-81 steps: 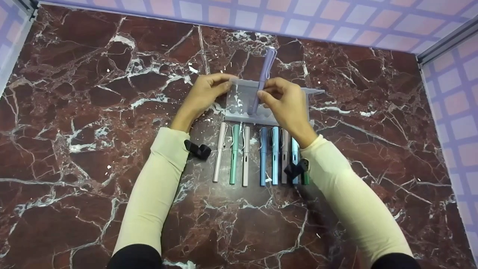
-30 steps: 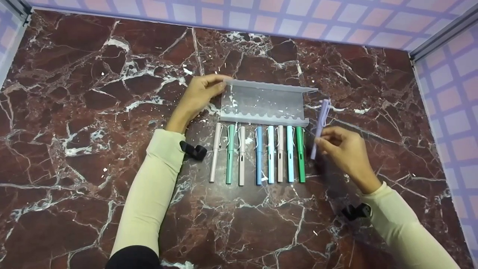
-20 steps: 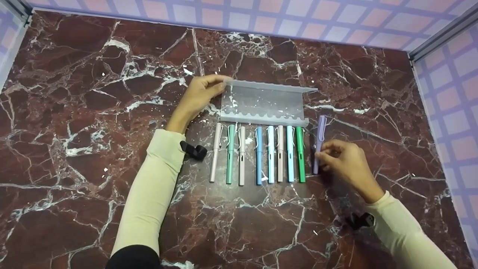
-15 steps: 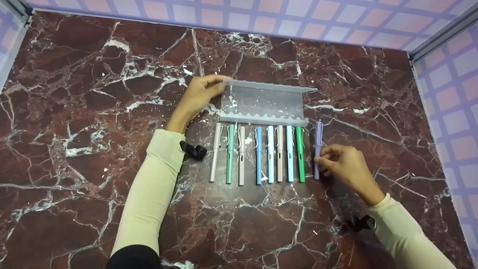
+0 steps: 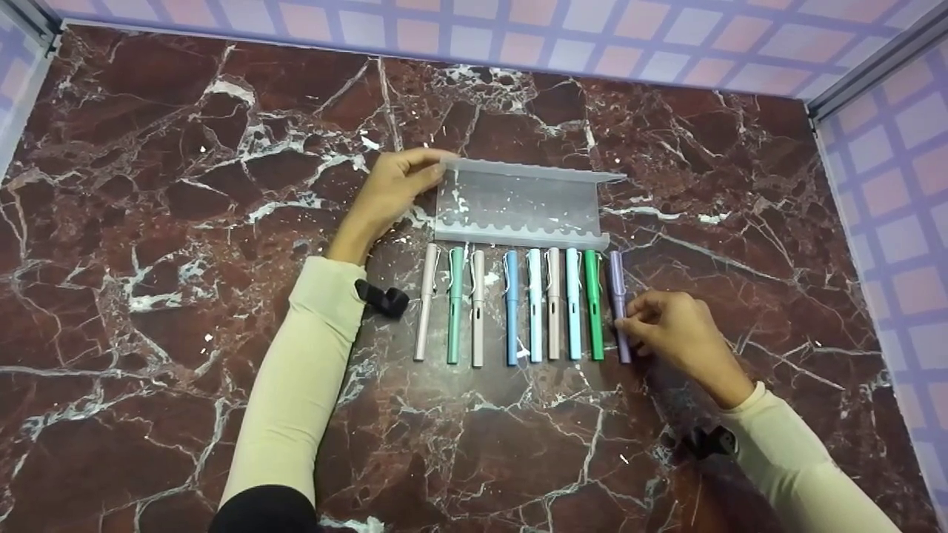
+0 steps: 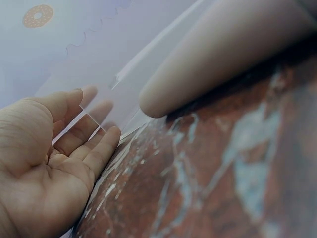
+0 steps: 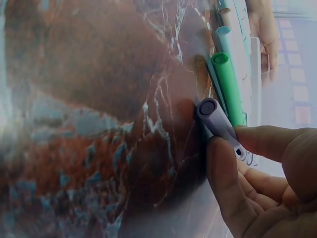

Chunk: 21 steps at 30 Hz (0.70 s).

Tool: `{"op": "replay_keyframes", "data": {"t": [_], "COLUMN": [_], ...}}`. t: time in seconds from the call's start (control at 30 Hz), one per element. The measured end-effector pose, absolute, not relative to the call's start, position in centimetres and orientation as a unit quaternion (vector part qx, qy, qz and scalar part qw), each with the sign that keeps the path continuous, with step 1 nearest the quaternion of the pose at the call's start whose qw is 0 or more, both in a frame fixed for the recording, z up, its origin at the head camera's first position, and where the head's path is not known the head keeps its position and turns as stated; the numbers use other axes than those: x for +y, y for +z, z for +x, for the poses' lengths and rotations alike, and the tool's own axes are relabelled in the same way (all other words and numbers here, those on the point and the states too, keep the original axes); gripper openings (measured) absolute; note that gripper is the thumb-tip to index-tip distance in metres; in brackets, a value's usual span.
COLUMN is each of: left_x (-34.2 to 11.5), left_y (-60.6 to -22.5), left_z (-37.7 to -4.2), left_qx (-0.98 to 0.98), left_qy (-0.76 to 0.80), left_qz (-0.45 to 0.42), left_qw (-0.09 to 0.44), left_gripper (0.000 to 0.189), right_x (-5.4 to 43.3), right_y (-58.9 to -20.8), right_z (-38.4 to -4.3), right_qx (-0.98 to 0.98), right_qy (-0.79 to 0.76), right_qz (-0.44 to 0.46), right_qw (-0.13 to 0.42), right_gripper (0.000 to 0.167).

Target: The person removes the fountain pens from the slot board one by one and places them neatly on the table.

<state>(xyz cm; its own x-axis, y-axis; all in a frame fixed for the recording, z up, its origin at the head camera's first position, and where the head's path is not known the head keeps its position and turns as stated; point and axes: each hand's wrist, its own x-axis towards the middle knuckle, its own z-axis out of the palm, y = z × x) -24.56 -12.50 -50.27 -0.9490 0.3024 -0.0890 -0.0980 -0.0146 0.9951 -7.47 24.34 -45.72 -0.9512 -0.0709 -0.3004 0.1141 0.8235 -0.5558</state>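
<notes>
My right hand (image 5: 674,333) pinches a purple pen (image 5: 618,296) between thumb and finger, at the right end of a row of pens. In the right wrist view the purple pen (image 7: 220,121) lies low over the table, beside a green pen (image 7: 228,87). A clear plastic pen holder (image 5: 518,203) with scalloped edges stands behind the row. At its left end my left hand (image 5: 396,185) holds the upper corner. The left wrist view shows the thumb and fingers of the left hand (image 6: 54,163) on either side of the clear sheet.
Several other pens lie side by side in front of the holder, among them a beige pen (image 5: 426,303), a teal pen (image 5: 455,303) and a blue pen (image 5: 512,307). A wider gap parts the left three from the others. Checkered panels (image 5: 518,33) border the marbled table (image 5: 185,414).
The right hand has carried the purple pen from above the holder to the right, then down and slightly left beside the green pen. The left hand stays at the holder's corner.
</notes>
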Motion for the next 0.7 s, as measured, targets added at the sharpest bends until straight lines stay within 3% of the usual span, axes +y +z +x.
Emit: {"op": "replay_keyframes", "data": {"t": [0.37, 0.7], "left_x": [-12.44, -12.47], "left_y": [-50.34, -50.23], "left_z": [-24.68, -24.61], "left_qx": [0.694, 0.695], "left_qy": [0.703, 0.702], "left_qz": [0.099, 0.082], "left_qw": [0.117, 0.129], "left_gripper": [0.023, 0.024], "right_x": [23.98, 23.72], "right_y": [-45.59, -45.54], "right_z": [-7.6, -7.75], "right_qx": [0.948, 0.947], "right_qy": [-0.277, -0.273], "right_qz": [0.012, 0.027], "right_qw": [0.157, 0.166], "right_gripper": [0.015, 0.015]}}
